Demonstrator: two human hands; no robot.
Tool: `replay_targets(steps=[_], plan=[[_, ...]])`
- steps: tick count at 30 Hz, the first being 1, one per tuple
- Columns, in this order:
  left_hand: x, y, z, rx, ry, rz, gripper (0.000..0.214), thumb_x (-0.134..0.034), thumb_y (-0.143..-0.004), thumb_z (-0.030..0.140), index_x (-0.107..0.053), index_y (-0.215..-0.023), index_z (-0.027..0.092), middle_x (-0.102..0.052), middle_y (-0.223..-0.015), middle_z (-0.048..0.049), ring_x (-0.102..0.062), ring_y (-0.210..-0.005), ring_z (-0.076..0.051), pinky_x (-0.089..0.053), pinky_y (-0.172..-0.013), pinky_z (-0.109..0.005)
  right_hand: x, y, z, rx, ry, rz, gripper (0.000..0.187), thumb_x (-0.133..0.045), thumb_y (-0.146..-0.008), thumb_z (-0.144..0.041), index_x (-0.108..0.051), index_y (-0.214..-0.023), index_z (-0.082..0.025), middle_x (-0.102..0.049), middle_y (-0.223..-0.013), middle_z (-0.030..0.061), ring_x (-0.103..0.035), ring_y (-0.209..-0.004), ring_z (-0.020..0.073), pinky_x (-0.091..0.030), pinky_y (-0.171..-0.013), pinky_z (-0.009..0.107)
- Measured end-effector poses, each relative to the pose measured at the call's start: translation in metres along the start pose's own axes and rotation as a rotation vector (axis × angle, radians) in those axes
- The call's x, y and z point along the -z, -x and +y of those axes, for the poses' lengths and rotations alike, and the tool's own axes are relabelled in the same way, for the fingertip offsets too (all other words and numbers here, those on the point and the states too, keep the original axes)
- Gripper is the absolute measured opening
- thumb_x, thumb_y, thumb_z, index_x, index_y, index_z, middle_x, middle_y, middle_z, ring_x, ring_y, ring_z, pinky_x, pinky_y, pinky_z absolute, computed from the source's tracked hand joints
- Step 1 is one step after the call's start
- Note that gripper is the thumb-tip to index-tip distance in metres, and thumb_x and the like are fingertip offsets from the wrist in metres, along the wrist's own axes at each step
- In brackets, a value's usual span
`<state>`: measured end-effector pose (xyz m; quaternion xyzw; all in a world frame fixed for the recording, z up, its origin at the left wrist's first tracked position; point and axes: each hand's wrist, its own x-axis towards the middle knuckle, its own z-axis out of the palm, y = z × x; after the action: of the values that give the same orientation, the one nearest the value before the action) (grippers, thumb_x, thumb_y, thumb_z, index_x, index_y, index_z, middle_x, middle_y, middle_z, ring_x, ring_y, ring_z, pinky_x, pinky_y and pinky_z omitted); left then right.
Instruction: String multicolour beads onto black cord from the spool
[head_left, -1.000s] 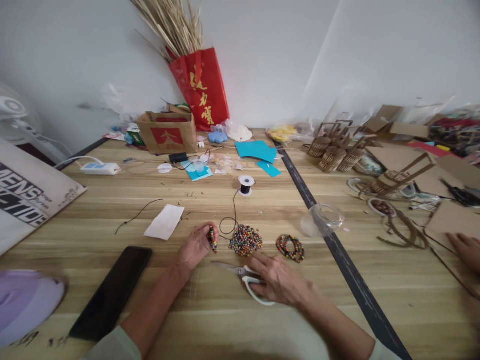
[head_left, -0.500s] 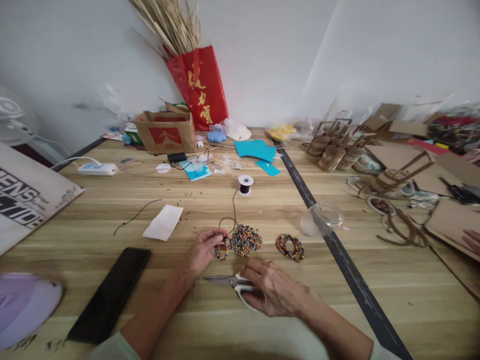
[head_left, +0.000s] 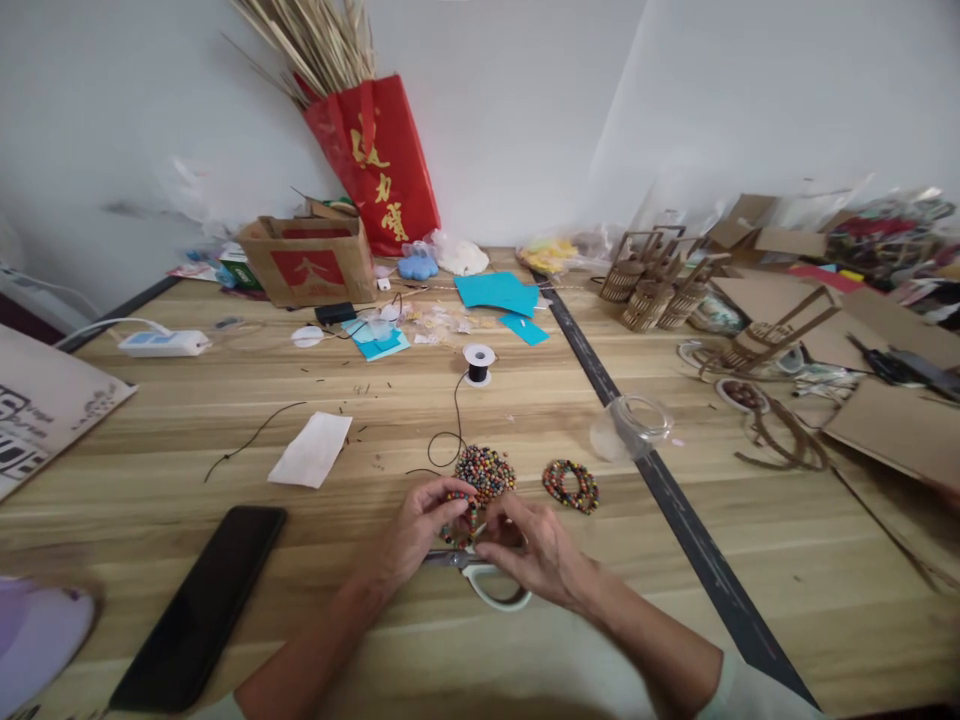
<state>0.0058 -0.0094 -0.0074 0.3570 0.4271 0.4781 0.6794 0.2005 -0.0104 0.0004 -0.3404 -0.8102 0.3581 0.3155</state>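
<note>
My left hand (head_left: pixel 416 525) pinches a small beaded bracelet (head_left: pixel 472 515) of many colours, held up above the table. Close on its right, my right hand (head_left: pixel 532 550) has its fingers curled together at the bracelet's edge; whatever is between the fingertips is too small to make out. Beneath both hands lie scissors (head_left: pixel 499 592) with white handles, their blades pointing left. Just beyond the hands is a pile of loose coloured beads (head_left: pixel 487 470). Some coiled beaded strands (head_left: pixel 571 486) rest to the right. Black cord runs from a white spool (head_left: pixel 478 365) down towards the beads.
A black phone (head_left: pixel 202 605) and a white paper (head_left: pixel 311 450) lie on the left. To the right is a clear plastic container (head_left: pixel 634 428) on a dark strip. Small woven baskets (head_left: pixel 649 295) stand at the back right, a cardboard box (head_left: pixel 307 265) and red bag (head_left: pixel 375 165) behind.
My right hand has let go of the scissors, which now lie on the table, and has come up to the bracelet in my left hand. The view has shifted slightly right.
</note>
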Motion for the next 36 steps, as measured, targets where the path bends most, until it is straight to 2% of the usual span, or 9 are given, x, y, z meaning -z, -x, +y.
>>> replay_targets(steps=[4, 11, 15, 23, 32, 36], plan=[[-0.003, 0.003, 0.001, -0.023, -0.147, -0.052, 0.02, -0.08, -0.066, 0.028, -0.075, -0.08, 0.015, -0.068, -0.067, -0.0009, -0.058, -0.06, -0.014, -0.043, -0.058, -0.022, -0.008, -0.001, 0.003, -0.035, -0.092, 0.066, 0.024, -0.063, -0.087, -0.039, -0.051, -0.086, -0.019, -0.058, -0.072, -0.0017, -0.053, -0.058, 0.0103, -0.041, -0.053, 0.019], [-0.006, 0.007, 0.008, -0.018, -0.304, -0.101, 0.025, -0.075, -0.071, 0.036, -0.074, -0.084, 0.014, -0.07, -0.079, -0.0042, -0.061, -0.075, -0.018, -0.047, -0.067, -0.025, -0.018, -0.002, 0.008, -0.109, -0.18, 0.137, 0.013, -0.06, -0.085, -0.026, -0.051, -0.079, -0.019, -0.052, -0.064, -0.0041, -0.045, -0.053, 0.008, -0.034, -0.049, 0.018], [-0.006, 0.007, 0.008, 0.019, -0.285, -0.088, 0.031, -0.077, -0.068, 0.036, -0.072, -0.089, 0.014, -0.069, -0.079, -0.0034, -0.061, -0.072, -0.017, -0.048, -0.067, -0.025, -0.017, -0.003, 0.01, -0.189, -0.273, 0.128, 0.01, -0.059, -0.084, -0.026, -0.056, -0.083, -0.017, -0.056, -0.065, -0.0026, -0.046, -0.053, 0.0083, -0.033, -0.048, 0.018], [-0.004, 0.004, 0.007, 0.036, -0.216, -0.055, 0.032, -0.081, -0.062, 0.03, -0.068, -0.088, 0.015, -0.07, -0.077, -0.002, -0.064, -0.072, -0.015, -0.051, -0.07, -0.026, -0.011, -0.007, 0.01, -0.284, -0.52, 0.098, 0.02, -0.06, -0.085, -0.036, -0.058, -0.084, -0.016, -0.056, -0.066, -0.001, -0.049, -0.057, 0.01, -0.037, -0.052, 0.02], [0.0, 0.002, 0.003, -0.021, -0.238, 0.043, 0.029, -0.079, -0.064, 0.03, -0.068, -0.085, 0.014, -0.068, -0.072, -0.0008, -0.064, -0.068, -0.015, -0.052, -0.066, -0.026, -0.011, -0.006, 0.015, -0.307, -0.531, 0.063, 0.027, -0.062, -0.083, -0.039, -0.057, -0.096, -0.016, -0.054, -0.068, -0.002, -0.047, -0.058, 0.0102, -0.036, -0.053, 0.02], [-0.001, 0.003, 0.004, -0.033, -0.245, 0.04, 0.03, -0.08, -0.064, 0.031, -0.067, -0.085, 0.014, -0.067, -0.069, 0.0001, -0.062, -0.065, -0.014, -0.051, -0.063, -0.025, -0.013, -0.007, 0.014, -0.283, -0.481, 0.059, 0.02, -0.061, -0.084, -0.035, -0.056, -0.091, -0.017, -0.053, -0.066, -0.0028, -0.047, -0.058, 0.0096, -0.035, -0.052, 0.02]])
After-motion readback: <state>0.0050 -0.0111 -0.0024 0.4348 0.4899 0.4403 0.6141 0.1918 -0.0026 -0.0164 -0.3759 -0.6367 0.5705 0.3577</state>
